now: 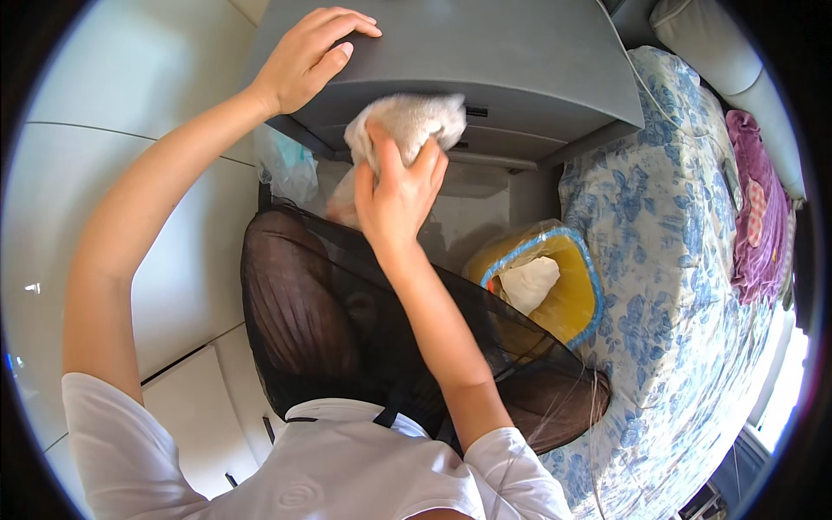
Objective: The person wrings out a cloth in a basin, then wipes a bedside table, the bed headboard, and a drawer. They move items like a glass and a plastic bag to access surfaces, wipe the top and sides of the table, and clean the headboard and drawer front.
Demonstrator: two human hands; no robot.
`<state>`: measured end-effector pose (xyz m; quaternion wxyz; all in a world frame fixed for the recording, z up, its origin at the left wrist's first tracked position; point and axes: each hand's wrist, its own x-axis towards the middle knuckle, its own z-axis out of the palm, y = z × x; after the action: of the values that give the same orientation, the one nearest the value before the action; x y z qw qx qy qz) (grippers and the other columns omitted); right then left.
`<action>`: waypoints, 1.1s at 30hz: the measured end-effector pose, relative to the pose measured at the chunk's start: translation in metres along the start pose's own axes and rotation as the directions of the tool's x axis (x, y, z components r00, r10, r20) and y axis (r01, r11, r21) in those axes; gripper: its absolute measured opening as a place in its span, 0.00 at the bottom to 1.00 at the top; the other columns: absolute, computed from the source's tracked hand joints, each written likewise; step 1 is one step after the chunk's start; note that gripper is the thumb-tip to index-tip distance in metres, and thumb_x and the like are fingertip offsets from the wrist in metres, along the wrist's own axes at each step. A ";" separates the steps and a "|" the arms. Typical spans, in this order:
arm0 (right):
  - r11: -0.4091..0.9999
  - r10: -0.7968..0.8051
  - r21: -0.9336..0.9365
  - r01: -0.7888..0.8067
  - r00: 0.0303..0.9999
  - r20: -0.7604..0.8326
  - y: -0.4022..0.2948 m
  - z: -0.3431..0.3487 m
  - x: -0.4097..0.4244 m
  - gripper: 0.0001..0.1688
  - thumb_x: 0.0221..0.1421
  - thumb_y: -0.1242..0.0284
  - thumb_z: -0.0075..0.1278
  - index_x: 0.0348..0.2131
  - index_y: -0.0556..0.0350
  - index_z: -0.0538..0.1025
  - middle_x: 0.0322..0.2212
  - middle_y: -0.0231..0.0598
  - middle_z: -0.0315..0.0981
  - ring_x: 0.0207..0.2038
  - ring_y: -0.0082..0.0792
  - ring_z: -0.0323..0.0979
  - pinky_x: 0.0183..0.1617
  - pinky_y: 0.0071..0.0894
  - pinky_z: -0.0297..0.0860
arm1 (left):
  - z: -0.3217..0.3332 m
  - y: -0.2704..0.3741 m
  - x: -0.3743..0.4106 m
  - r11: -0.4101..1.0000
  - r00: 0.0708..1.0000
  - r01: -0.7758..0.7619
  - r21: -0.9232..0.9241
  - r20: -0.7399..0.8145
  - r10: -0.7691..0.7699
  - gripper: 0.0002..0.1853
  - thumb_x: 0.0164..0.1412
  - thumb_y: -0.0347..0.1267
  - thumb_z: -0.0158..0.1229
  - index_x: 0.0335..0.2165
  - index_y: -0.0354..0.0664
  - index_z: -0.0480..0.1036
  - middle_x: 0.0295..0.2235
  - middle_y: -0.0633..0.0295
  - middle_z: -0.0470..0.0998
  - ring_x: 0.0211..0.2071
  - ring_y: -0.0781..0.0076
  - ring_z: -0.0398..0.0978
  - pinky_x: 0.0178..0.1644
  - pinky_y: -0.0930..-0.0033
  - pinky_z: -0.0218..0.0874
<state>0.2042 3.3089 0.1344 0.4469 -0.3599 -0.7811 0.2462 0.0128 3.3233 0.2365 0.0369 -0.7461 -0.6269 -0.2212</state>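
Note:
My right hand (402, 195) grips a bunched white cloth (406, 123), which looks like a small towel and is slightly blurred. The cloth is at the drawer front (520, 117) of a grey cabinet, just under the overhanging edge of its top, and hides part of that front. My left hand (312, 62) rests on the left side of the grey cabinet top (481, 42), thumb apart from the bent fingers, with nothing in it. Below the cloth, my knees are spread under a sheer black skirt (390, 312).
A yellow waste bin (575, 286) with a blue rim, plastic liner and crumpled white paper stands right of my legs. Beyond it is a bed with a blue floral sheet (650, 260) and purple cloth (760, 208). A clear plastic bag (289, 166) hangs left; white cabinet doors (78, 214) flank me.

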 end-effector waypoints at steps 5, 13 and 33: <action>0.859 -0.375 -0.382 0.341 0.927 -0.015 0.054 0.022 0.030 0.28 0.39 0.74 0.52 0.45 0.34 0.75 0.29 0.37 0.58 0.33 0.40 0.63 0.41 0.37 0.66 | 0.002 0.004 0.006 1.000 1.000 -0.006 0.017 -0.001 0.006 0.21 0.56 0.38 0.39 0.43 0.38 0.70 0.48 0.53 0.70 0.51 0.54 0.65 0.56 0.59 0.53; 0.511 -0.777 -0.379 0.771 0.603 0.181 0.106 0.003 0.061 0.26 0.40 0.71 0.50 0.43 0.24 0.75 0.26 0.27 0.56 0.28 0.28 0.62 0.35 0.26 0.66 | 0.005 0.004 0.002 0.997 1.000 -0.002 0.071 0.021 0.000 0.20 0.58 0.37 0.42 0.44 0.40 0.69 0.49 0.55 0.70 0.51 0.55 0.65 0.56 0.60 0.53; 0.888 -0.333 -0.263 0.377 0.922 0.197 0.062 -0.052 0.056 0.29 0.37 0.71 0.57 0.45 0.37 0.74 0.30 0.48 0.70 0.21 0.44 0.73 0.23 0.35 0.72 | 0.003 0.007 -0.002 0.995 0.999 0.043 -0.090 -0.018 -0.045 0.18 0.55 0.37 0.47 0.41 0.38 0.68 0.41 0.50 0.70 0.47 0.50 0.65 0.53 0.57 0.54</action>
<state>0.2520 3.3949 0.1447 0.3669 -0.2544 -0.8923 0.0663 0.0200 3.3211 0.2350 0.0047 -0.7309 -0.6322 -0.2572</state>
